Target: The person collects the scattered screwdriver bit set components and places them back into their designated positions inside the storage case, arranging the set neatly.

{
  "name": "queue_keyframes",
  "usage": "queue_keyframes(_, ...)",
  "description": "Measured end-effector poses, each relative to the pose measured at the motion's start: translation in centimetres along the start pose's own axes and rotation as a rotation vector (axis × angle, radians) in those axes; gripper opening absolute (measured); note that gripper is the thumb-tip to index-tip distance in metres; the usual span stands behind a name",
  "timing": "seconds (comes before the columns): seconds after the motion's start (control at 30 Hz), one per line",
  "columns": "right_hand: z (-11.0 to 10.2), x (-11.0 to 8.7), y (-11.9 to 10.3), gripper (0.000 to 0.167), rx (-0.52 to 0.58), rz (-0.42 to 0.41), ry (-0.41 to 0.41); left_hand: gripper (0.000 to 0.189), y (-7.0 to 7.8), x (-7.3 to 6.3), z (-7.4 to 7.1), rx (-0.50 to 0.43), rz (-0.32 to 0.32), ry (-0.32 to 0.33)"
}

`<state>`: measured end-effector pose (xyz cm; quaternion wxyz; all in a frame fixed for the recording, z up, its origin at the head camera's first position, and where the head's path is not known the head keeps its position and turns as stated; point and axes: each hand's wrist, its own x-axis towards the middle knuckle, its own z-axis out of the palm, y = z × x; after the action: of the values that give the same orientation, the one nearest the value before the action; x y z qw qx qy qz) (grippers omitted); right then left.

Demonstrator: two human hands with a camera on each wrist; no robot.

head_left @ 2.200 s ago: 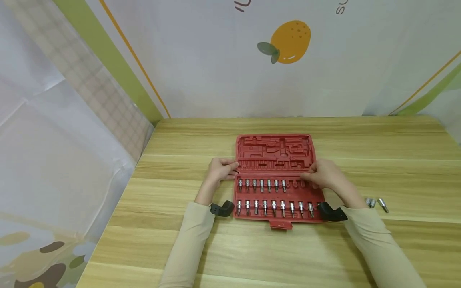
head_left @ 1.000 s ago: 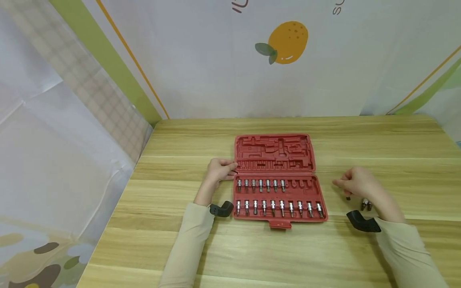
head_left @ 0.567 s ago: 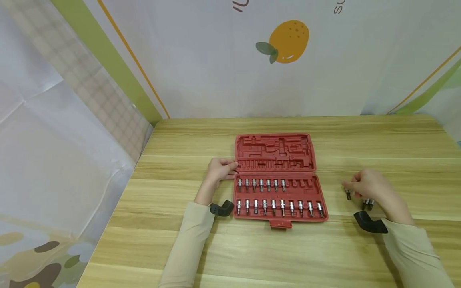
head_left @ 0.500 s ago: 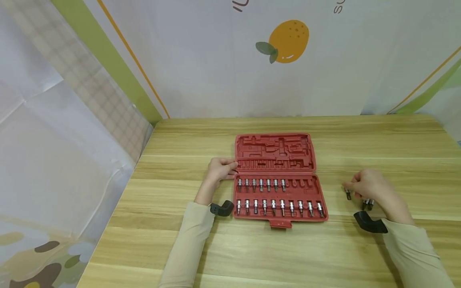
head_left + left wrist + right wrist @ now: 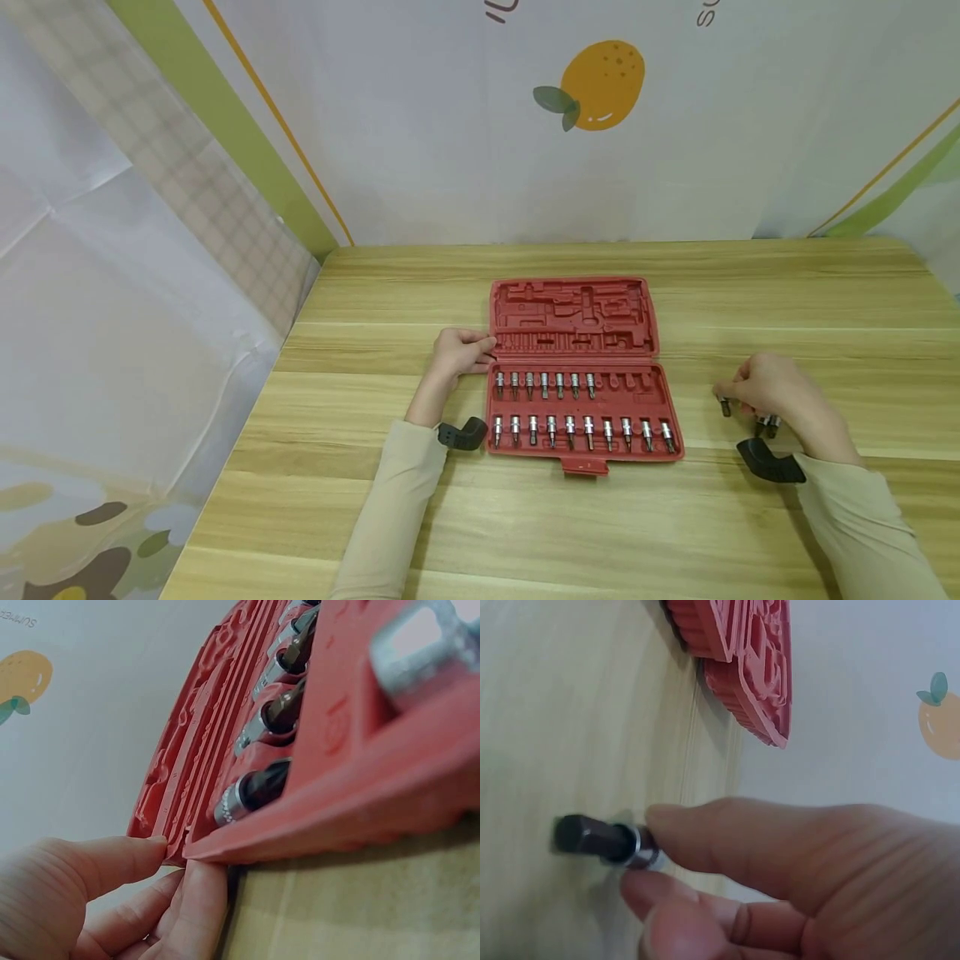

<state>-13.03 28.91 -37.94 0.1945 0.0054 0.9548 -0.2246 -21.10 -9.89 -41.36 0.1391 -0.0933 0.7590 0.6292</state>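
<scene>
The red socket case (image 5: pixel 667 396) lies open on the table, its lid folded back. Metal bit sockets (image 5: pixel 588 429) fill the lower row; the upper row has bit sockets (image 5: pixel 559 383) on its left and bare slots at its right end. My left hand (image 5: pixel 455 354) grips the case's left edge by the hinge, thumb above and fingers below, as the left wrist view shows. Right of the case, my right hand (image 5: pixel 772 387) pinches a bit socket (image 5: pixel 604 838) between thumb and index finger, its dark tip towards the tabletop. Whether the tip touches the wood I cannot tell.
Loose bit sockets (image 5: pixel 767 425) lie beside my right wrist, partly covered by it. The wooden table (image 5: pixel 525 533) meets a printed white backdrop (image 5: pixel 435 150) at its far edge. A black wrist mount (image 5: pixel 771 463) sits on my right forearm, low over the table.
My right hand has left the case's upper right and moved right, where it pinches a bit socket close to the tabletop. For the last half second it barely moves. My left hand stays put.
</scene>
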Motion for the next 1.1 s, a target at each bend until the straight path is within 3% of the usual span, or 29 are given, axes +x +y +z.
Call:
queue_keyframes(0.7,0.1,0.5,-0.3,0.04,-0.028,-0.012,0.015,0.028,0.1,-0.1,-0.1,-0.001,-0.009,-0.012)
queue_keyframes(1.1,-0.2,1.0,-2.4,0.036,0.01,-0.06,0.009,0.027,0.1,0.0,0.0,0.008,-0.014,-0.007)
